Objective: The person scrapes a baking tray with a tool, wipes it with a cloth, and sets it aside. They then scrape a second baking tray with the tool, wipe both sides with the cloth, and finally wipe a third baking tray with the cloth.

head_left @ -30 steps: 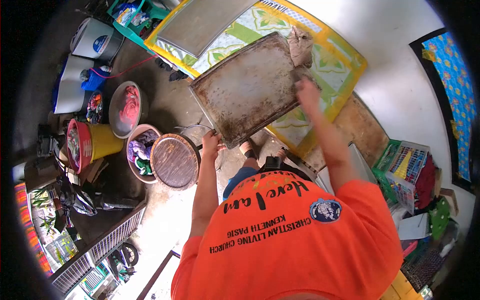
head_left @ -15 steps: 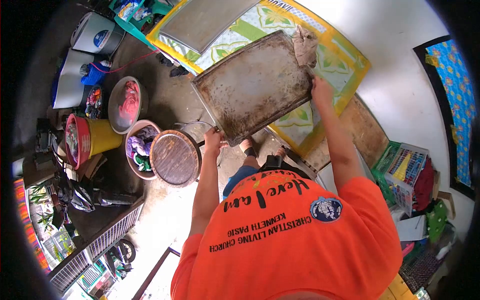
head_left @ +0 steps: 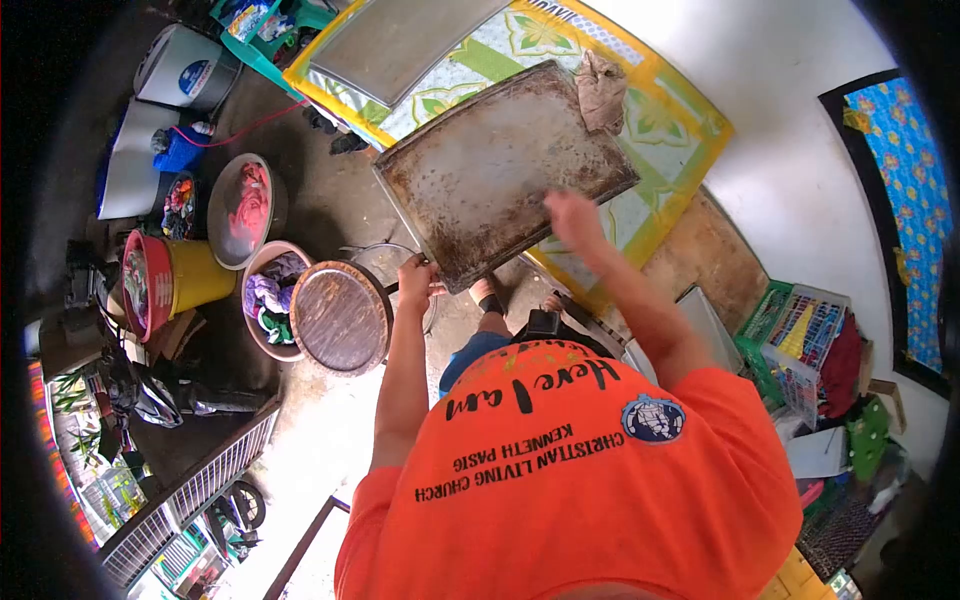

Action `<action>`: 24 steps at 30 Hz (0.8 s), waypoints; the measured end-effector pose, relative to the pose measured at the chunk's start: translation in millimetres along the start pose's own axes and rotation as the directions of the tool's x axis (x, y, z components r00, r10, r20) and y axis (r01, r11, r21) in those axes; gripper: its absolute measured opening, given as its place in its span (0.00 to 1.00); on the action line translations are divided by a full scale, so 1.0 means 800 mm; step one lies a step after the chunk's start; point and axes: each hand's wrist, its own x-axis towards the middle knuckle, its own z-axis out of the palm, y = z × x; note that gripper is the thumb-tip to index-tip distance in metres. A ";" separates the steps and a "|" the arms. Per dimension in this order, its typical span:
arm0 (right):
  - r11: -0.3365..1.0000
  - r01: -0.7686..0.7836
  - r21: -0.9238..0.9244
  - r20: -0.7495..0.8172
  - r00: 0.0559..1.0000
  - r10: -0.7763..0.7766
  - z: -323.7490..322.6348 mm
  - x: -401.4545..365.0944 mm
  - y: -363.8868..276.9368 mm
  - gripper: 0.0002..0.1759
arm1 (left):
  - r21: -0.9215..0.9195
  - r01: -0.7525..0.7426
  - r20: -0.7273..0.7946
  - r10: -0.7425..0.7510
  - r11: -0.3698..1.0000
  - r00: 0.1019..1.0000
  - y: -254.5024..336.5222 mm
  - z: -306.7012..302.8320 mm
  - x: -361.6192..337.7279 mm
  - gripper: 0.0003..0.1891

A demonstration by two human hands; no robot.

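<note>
A stained rectangular metal tray [head_left: 490, 170] lies tilted across the near edge of a table with a green and yellow patterned cover. At the tray's near left corner, my left hand [head_left: 418, 280] grips the rim. My right hand [head_left: 575, 222] is over the tray's near right side, blurred, its fingers curled; whether it touches the tray or holds anything is unclear. A crumpled beige cloth [head_left: 601, 92] rests at the tray's far right corner.
Another flat tray [head_left: 400, 40] lies on the table cover [head_left: 680, 125]. A round wooden-topped stool [head_left: 341, 318] stands at the left, beside basins of clothes [head_left: 275, 300]. Crates [head_left: 800, 330] are stacked at the right by the wall.
My right hand has left the tray's right end and moved left and down to its near side. My left hand stays at the near left corner.
</note>
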 end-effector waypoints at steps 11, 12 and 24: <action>0.998 -0.060 0.028 -0.143 0.988 0.064 -0.001 0.006 0.039 0.08 | -0.011 -0.018 -0.010 0.018 1.000 1.000 0.006 0.001 -0.004 0.11; 0.999 -0.037 0.029 0.004 0.999 0.037 0.018 -0.006 0.009 0.08 | -0.016 -0.010 -0.011 0.010 1.000 1.000 0.004 0.002 -0.005 0.10; 0.870 -0.472 0.144 -0.149 0.859 0.490 -0.065 -0.003 0.024 0.16 | 0.038 -0.016 -0.029 0.017 0.999 0.999 0.003 0.014 -0.002 0.12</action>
